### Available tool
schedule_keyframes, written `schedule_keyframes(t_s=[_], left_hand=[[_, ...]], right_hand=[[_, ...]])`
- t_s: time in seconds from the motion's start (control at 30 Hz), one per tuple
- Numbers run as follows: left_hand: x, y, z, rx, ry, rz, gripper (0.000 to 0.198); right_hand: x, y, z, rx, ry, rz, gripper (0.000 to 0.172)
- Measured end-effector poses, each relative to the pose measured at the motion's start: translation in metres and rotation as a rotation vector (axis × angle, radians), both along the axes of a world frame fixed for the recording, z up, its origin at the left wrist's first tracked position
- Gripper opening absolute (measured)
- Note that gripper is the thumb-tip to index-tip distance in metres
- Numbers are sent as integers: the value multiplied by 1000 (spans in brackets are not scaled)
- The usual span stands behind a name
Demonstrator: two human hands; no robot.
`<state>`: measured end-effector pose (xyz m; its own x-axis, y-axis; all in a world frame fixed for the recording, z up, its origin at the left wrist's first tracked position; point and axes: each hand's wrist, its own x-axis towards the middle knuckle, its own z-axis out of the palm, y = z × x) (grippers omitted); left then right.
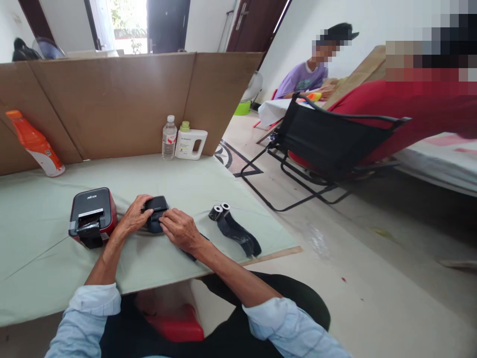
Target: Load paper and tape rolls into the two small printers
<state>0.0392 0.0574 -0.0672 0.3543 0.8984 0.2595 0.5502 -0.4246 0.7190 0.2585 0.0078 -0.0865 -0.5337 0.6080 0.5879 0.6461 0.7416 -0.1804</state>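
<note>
A small black box-shaped device (157, 203), perhaps a portable label printer, rests on the table between my hands. My left hand (134, 215) holds its left side, with the thumb on top. The fingers of my right hand (181, 227) are bent and pressed together at its right front edge; whether they pinch something small there is hidden. Under my right forearm a dark strip (189, 254) partly shows. Left of my left hand stands a black and red label printer (93, 209) with a black glossy strip (89, 232) hanging from its front slot.
Two rolls of black ribbon (238, 233) lie unwound at the right. An orange bottle (37, 146), a clear water bottle (169, 139) and a white jug (190, 144) stand by the cardboard screen (122, 104). Beyond the table's right edge, a person sits in a folding chair (335, 141).
</note>
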Motion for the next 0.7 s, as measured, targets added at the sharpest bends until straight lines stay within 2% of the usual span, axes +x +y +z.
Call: schedule_keyframes(t_s=[0.1,0.2,0.3,0.4,0.57,0.7], left_hand=[[1,-1,-1,9,-16,16,37],[2,-1,-4,26,-28,38,35],[3,-1,-5,34,-26,44,37],[3,0,-4,10,-31,34,37],[6,2,-1,-21,-28,62,38],[8,2,-1,16,10,61,37]], right_hand=[[5,8,3,-82,169,-37,26],[10,20,-1,-190,290,-97,38],[12,27,-10,-279,253,-85,43],[12,29,-14,-293,200,-91,44],[12,28,-13,-296,127,-113,44],[12,26,-12,-326,111,-120,46]])
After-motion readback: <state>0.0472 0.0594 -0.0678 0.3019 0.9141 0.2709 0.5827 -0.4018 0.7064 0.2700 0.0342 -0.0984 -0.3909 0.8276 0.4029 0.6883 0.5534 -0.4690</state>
